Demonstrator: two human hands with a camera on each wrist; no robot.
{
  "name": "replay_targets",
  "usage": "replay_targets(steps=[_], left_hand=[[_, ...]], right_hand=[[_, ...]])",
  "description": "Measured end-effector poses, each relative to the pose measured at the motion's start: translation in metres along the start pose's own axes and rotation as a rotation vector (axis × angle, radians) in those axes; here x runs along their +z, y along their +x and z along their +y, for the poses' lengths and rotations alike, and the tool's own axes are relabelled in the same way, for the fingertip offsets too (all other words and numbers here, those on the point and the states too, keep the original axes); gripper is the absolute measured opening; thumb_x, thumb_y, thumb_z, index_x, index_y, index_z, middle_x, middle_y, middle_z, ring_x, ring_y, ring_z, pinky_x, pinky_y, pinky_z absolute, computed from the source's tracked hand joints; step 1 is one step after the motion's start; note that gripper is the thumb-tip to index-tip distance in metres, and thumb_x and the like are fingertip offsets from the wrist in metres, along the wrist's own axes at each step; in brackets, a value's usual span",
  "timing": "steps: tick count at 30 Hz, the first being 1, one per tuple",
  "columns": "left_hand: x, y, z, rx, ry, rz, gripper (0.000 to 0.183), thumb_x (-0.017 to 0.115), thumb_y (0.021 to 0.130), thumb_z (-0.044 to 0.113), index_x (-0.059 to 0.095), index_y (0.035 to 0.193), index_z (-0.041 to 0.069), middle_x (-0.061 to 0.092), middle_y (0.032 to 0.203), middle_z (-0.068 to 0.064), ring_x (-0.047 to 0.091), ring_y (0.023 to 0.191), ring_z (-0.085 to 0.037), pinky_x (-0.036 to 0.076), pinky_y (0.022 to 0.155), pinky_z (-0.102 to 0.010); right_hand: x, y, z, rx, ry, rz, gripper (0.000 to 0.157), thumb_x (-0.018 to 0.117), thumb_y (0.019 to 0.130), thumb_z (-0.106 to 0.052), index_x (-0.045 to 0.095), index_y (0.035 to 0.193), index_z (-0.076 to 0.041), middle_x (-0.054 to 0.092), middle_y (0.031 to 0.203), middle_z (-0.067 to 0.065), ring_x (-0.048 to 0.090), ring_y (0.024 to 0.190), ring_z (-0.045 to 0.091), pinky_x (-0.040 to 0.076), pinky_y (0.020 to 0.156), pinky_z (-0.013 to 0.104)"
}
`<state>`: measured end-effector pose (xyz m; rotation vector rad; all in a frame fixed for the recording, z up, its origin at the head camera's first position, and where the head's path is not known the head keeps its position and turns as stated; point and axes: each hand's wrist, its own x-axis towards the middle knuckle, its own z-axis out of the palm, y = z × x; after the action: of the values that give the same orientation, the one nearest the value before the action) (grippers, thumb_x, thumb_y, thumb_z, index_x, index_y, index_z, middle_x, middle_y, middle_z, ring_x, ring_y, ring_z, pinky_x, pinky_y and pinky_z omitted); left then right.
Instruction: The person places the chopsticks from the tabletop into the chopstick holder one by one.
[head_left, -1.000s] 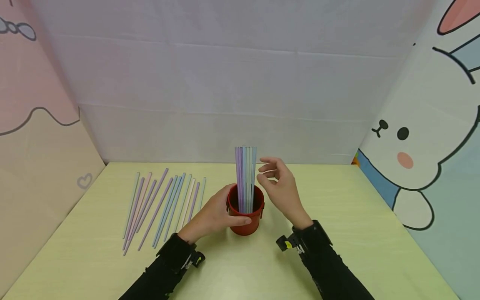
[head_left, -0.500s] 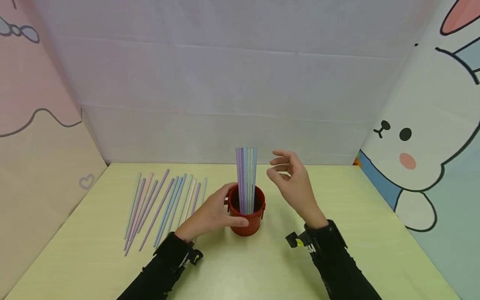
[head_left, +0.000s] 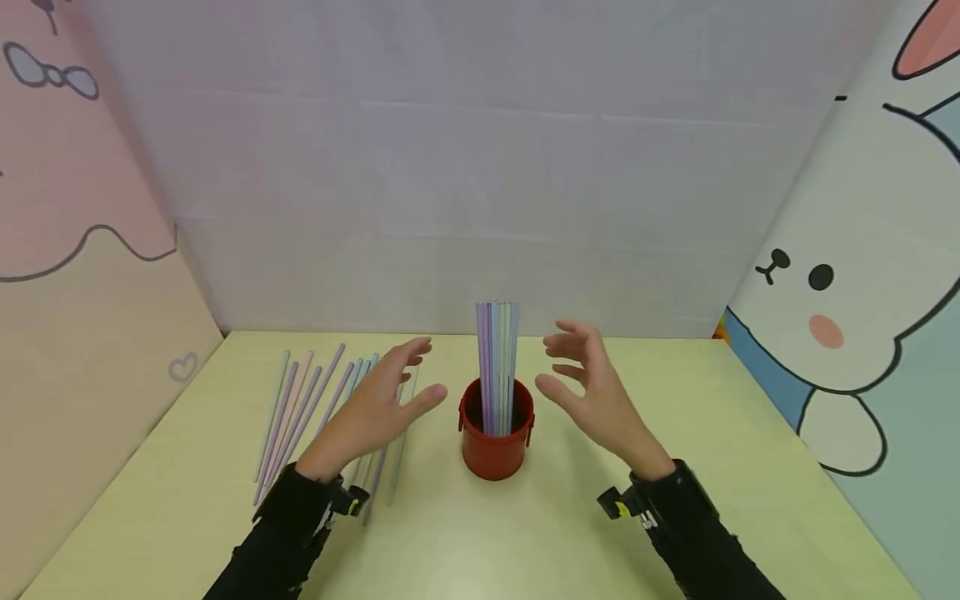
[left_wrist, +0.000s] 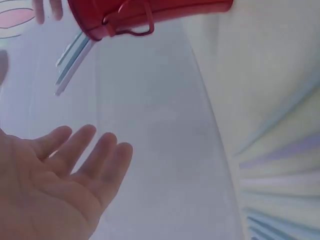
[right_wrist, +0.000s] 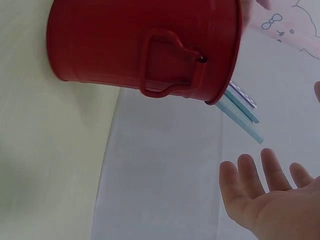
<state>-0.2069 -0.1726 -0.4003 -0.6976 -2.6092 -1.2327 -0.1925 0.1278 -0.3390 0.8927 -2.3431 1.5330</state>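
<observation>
A red bucket (head_left: 495, 458) with side handles stands upright on the table, and a bundle of pastel straws (head_left: 497, 367) in purple, blue and pale green leans up out of it. To its left my left hand (head_left: 375, 408) hovers with fingers spread, holding nothing, over part of the loose straws. My right hand (head_left: 600, 400) is raised on the bucket's right side, fingers loosely bent and apart from it. Both wrist views show bare palms near the bucket (left_wrist: 155, 12) and its wire-like handle (right_wrist: 170, 65).
Loose straws (head_left: 288, 417) lie side by side on the left of the pale yellow table (head_left: 735, 500). A white sheet (head_left: 480, 175) hangs along the back edge. Cartoon-printed panels (head_left: 847, 333) flank both sides.
My left hand has let go of the bucket and drawn back to the left. The right hand has moved right, away from the straws, and its fingers have spread.
</observation>
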Motion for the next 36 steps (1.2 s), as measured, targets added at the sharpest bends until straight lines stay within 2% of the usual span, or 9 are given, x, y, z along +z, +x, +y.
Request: replay_targets(steps=[4, 9, 15, 20, 24, 31, 36], left_hand=[[-0.010, -0.006, -0.004, -0.003, 0.075, 0.057, 0.068, 0.059, 0.090, 0.053, 0.032, 0.146, 0.026, 0.035, 0.145, 0.001, 0.041, 0.124, -0.020, 0.043, 0.097, -0.044], [-0.014, -0.010, -0.011, -0.016, 0.125, 0.090, 0.064, 0.062, 0.090, 0.047, 0.038, 0.144, 0.022, 0.038, 0.142, -0.001, 0.045, 0.120, -0.019, 0.046, 0.094, -0.043], [-0.014, -0.013, -0.018, -0.054, 0.153, 0.100, 0.064, 0.069, 0.088, 0.039, 0.042, 0.142, 0.018, 0.046, 0.134, -0.001, 0.053, 0.110, -0.020, 0.050, 0.087, -0.040], [-0.014, -0.014, -0.024, -0.068, 0.211, 0.119, 0.066, 0.071, 0.086, 0.037, 0.043, 0.141, 0.015, 0.048, 0.133, -0.005, 0.053, 0.109, -0.022, 0.050, 0.085, -0.041], [-0.013, -0.016, -0.028, -0.076, 0.250, 0.143, 0.068, 0.072, 0.085, 0.037, 0.042, 0.141, 0.013, 0.047, 0.134, -0.010, 0.052, 0.112, -0.026, 0.048, 0.086, -0.044], [-0.007, -0.016, -0.032, -0.161, 0.236, 0.119, 0.070, 0.071, 0.085, 0.041, 0.041, 0.142, 0.015, 0.043, 0.138, -0.008, 0.045, 0.121, -0.028, 0.043, 0.095, -0.048], [-0.002, -0.017, -0.034, -0.170, 0.241, 0.118, 0.068, 0.071, 0.085, 0.039, 0.042, 0.141, 0.014, 0.045, 0.135, -0.009, 0.047, 0.119, -0.028, 0.044, 0.093, -0.047]], right_hand=[[0.003, -0.006, 0.003, 0.040, 0.015, -0.073, 0.075, 0.066, 0.088, -0.004, 0.016, 0.145, -0.010, 0.038, 0.136, 0.017, 0.039, 0.124, 0.039, 0.036, 0.100, 0.058], [0.012, -0.013, 0.012, 0.098, 0.037, -0.151, 0.087, 0.069, 0.086, -0.009, 0.008, 0.147, -0.011, 0.031, 0.142, 0.018, 0.034, 0.128, 0.039, 0.033, 0.102, 0.059], [0.028, -0.021, 0.043, 0.156, 0.082, -0.216, 0.098, 0.078, 0.079, -0.017, 0.008, 0.148, -0.016, 0.030, 0.145, 0.013, 0.034, 0.129, 0.034, 0.034, 0.103, 0.057], [0.036, -0.023, 0.064, 0.203, 0.086, -0.249, 0.102, 0.082, 0.075, -0.025, 0.011, 0.148, -0.024, 0.028, 0.146, 0.002, 0.037, 0.127, 0.029, 0.039, 0.099, 0.054], [0.042, -0.021, 0.065, 0.200, 0.113, -0.268, 0.103, 0.085, 0.072, -0.027, 0.014, 0.147, -0.023, 0.031, 0.143, 0.000, 0.041, 0.122, 0.025, 0.043, 0.095, 0.052], [0.047, -0.018, 0.046, 0.184, 0.201, -0.265, 0.102, 0.084, 0.071, -0.014, 0.016, 0.146, -0.009, 0.040, 0.138, 0.013, 0.044, 0.121, 0.031, 0.041, 0.097, 0.054], [0.051, -0.019, 0.051, 0.208, 0.194, -0.242, 0.099, 0.085, 0.071, -0.016, 0.020, 0.145, -0.012, 0.044, 0.136, 0.010, 0.046, 0.119, 0.027, 0.043, 0.096, 0.050]])
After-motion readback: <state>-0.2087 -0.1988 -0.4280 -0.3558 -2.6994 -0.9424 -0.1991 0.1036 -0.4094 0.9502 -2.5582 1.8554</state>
